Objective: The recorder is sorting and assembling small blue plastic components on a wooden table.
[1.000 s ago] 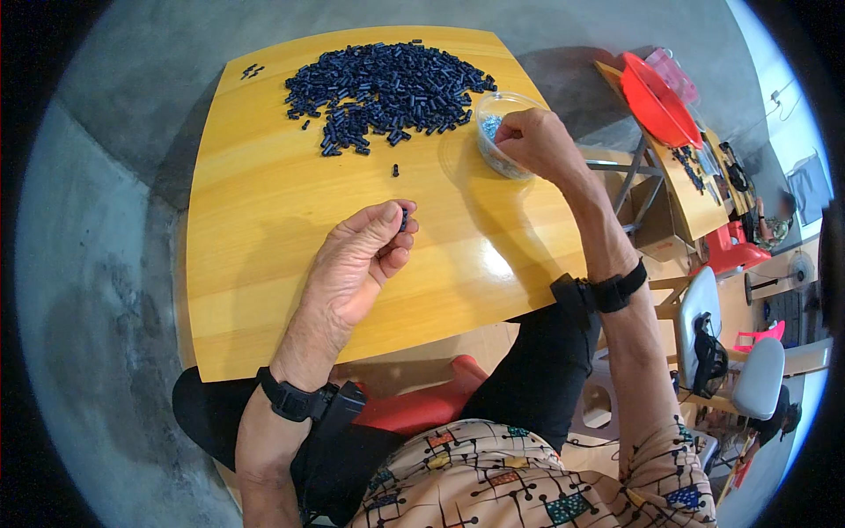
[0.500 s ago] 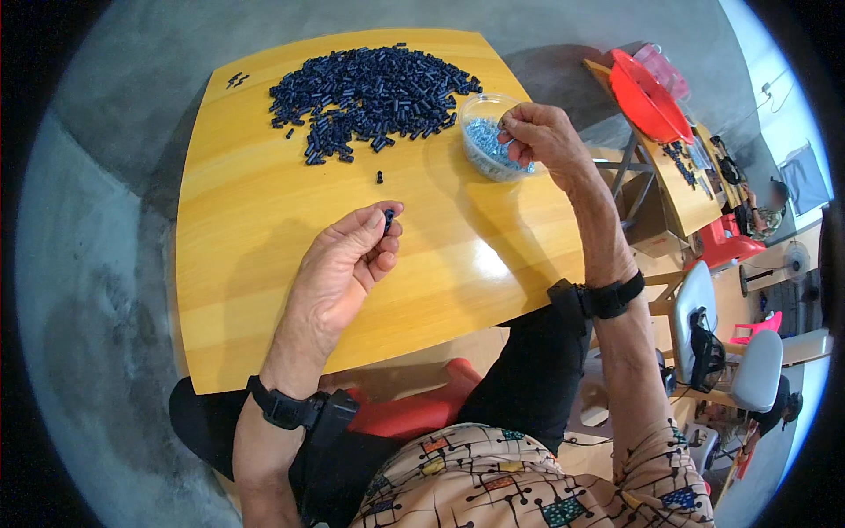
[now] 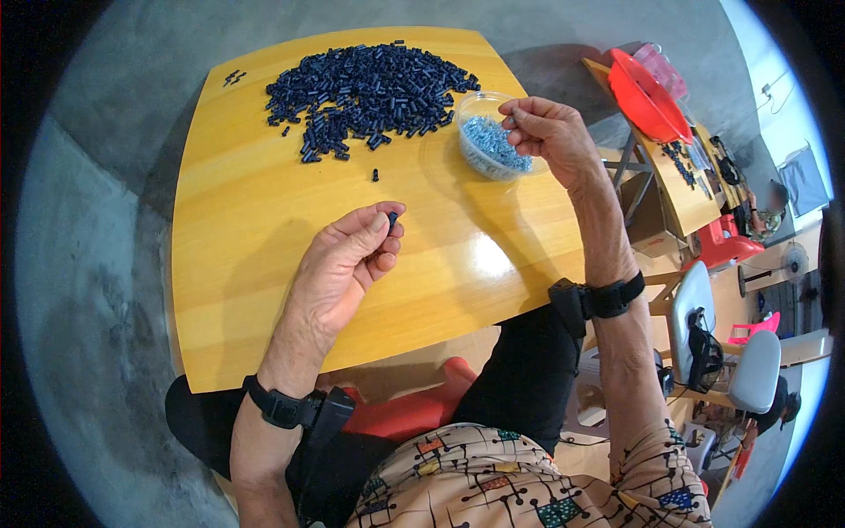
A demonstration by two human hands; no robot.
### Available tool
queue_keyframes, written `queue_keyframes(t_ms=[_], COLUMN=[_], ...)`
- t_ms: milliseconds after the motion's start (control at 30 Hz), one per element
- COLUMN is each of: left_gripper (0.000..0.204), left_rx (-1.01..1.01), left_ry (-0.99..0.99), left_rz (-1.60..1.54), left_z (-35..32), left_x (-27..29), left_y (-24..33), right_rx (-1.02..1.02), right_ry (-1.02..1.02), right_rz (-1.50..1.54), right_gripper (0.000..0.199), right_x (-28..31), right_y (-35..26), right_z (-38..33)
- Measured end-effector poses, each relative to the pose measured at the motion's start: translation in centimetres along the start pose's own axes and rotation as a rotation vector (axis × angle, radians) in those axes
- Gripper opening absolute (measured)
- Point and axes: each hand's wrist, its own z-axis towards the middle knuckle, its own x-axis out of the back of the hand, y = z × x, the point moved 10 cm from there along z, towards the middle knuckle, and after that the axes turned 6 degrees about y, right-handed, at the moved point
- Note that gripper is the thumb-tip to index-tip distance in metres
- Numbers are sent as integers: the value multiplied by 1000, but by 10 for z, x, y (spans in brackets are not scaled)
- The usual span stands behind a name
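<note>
My left hand [image 3: 345,261] hovers over the middle of the yellow wooden table [image 3: 238,246], pinching a small dark blue cylinder [image 3: 393,217] between thumb and fingertips. My right hand [image 3: 547,132] is raised over a clear plastic bowl [image 3: 487,141] of small silvery blue screws, its fingers pinched on something tiny that I cannot make out. A big heap of dark blue cylinders [image 3: 370,88] lies at the far side of the table. One stray cylinder [image 3: 375,175] sits between the heap and my left hand.
A second table at the right carries a red basin [image 3: 647,97] and more dark parts [image 3: 682,163]. A grey chair [image 3: 739,361] and red stools stand below it. A few stray pieces [image 3: 233,77] lie at the table's far left corner. The floor is grey concrete.
The view has shifted slightly. My left hand keeps the cylinder pinched and has drifted little. My right hand stays above the bowl with fingers pinched.
</note>
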Motion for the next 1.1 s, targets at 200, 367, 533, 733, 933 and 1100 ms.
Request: queue_keyframes(t_ms=[200, 367, 533, 733, 933, 1100], left_gripper=[23, 23, 22, 22, 21, 23], left_rx=[-10, -72, -116, -160, -184, -193], left_ry=[-17, -50, -79, -80, -61, -16], left_rz=[50, 119, 134, 117, 137, 201], left_z=[-7, -8, -19, -28, -37, -45], left_x=[-7, -17, -23, -18, -9, -7], left_y=[1, 8, 18, 24, 25, 29], right_rx=[18, -43, -65, -95, -98, -163], right_ry=[-107, -284, -224, -208, -209, -241], right_rz=[323, 505, 492, 508, 532, 622], right_gripper=[17, 16, 17, 19, 20, 18], right_x=[-29, -79, -104, -121, -134, -143], right_y=[-19, -23, -12, -9, -2, 6], right_z=[-31, -74, -100, -116, -123, -129])
